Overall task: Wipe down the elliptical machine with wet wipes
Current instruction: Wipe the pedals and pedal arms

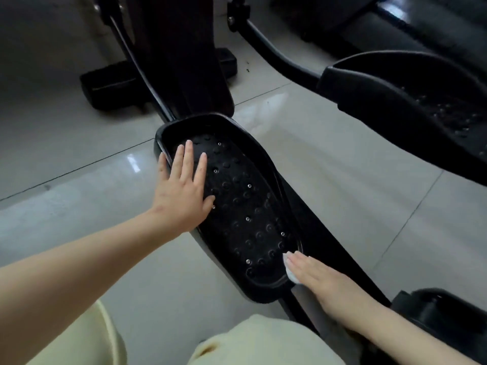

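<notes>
White wipe (289,273): pressed beneath right hand (325,283), fingers straight, at pedal (250,206) near edge.
Left hand (184,189): flat, fingers straight, on pedal's far end.

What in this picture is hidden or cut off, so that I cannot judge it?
Head view only.
Wipe: mostly under the right hand; its size is unclear.
Near pedal: the left hand covers part of its front.
Far pedal: cut by the right edge, dark.
Column: cut by the top edge.
</notes>
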